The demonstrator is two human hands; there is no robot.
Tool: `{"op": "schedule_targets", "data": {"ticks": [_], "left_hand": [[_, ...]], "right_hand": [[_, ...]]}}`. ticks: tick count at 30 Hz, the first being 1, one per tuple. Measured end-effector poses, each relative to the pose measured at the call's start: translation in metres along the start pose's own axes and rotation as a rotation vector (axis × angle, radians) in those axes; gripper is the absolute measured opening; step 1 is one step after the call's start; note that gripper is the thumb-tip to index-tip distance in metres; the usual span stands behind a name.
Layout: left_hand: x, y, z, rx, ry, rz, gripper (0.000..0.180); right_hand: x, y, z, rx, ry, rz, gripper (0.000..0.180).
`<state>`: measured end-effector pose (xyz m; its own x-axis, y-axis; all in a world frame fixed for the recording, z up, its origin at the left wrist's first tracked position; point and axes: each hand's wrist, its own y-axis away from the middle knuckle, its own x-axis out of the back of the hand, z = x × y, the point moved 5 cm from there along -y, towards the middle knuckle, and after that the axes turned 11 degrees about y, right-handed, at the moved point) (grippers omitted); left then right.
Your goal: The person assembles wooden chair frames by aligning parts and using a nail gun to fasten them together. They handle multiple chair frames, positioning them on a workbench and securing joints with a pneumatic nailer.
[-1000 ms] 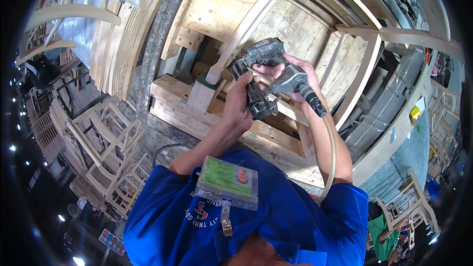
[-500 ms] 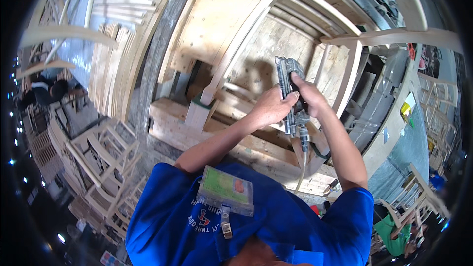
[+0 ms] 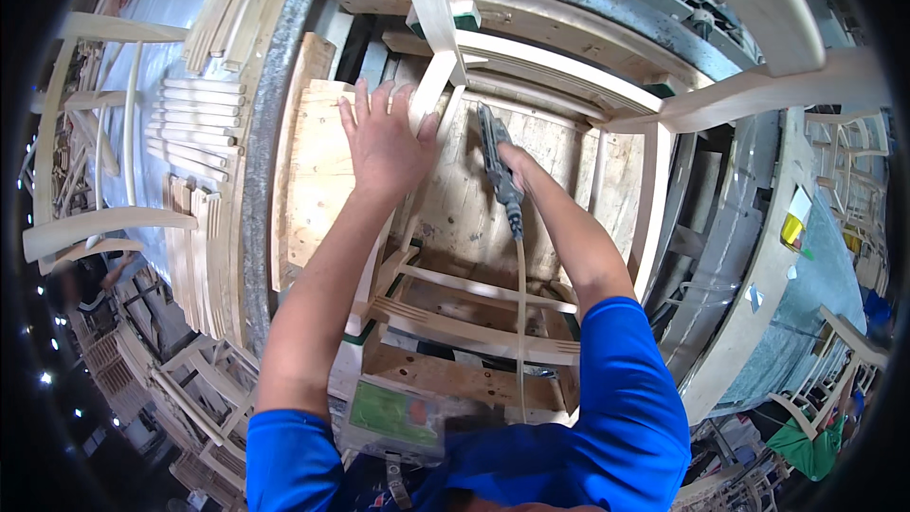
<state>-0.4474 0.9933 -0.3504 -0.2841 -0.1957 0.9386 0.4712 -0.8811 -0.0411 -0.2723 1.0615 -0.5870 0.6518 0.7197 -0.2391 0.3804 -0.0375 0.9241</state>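
My right hand (image 3: 515, 169) is wrapped round a grey-black air nail gun (image 3: 494, 154). Its nose points away from me, over the inside of a pale wooden chair frame (image 3: 654, 213). From its tail a thin air hose (image 3: 520, 322) runs back toward my body. My left hand (image 3: 389, 147) lies with spread fingers at the frame's left side rail (image 3: 434, 85), thumb near the rail and fingers over a wooden block (image 3: 318, 166). Whether the left palm bears on the rail is hidden.
A metal-edged bench (image 3: 256, 161) borders the left, with stacked wooden slats (image 3: 194, 118) beyond it. Curved chair parts (image 3: 777, 85) jut in at the upper right. Grey machinery (image 3: 716, 218) stands to the right. More chair frames (image 3: 204, 384) stand lower left.
My left hand has left the nail gun and moved left to the frame's side. My right hand has carried the nail gun left, tilting its nose away. The chair frame appears shifted in view.
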Motion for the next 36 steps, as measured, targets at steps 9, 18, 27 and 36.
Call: {"op": "schedule_targets", "data": {"ticks": [9, 18, 27, 36], "left_hand": [[0.000, -0.003, -0.001, -0.019, 0.015, 0.032, 0.054], [0.002, 0.002, -0.002, -0.027, 0.044, 0.067, 0.051], [-0.002, 0.002, -0.006, -0.079, 0.023, 0.101, 0.051], [-0.004, 0.002, -0.007, -0.142, -0.025, 0.159, 0.049]], "right_hand": [[-0.004, -0.062, -0.026, 0.048, -0.085, -0.056, 0.030], [-0.003, -0.074, -0.020, 0.049, -0.094, -0.058, 0.027], [0.012, -0.027, -0.003, 0.049, 0.901, 0.341, 0.064], [-0.068, -0.016, 0.053, 0.422, 1.507, 0.105, 0.080]]}}
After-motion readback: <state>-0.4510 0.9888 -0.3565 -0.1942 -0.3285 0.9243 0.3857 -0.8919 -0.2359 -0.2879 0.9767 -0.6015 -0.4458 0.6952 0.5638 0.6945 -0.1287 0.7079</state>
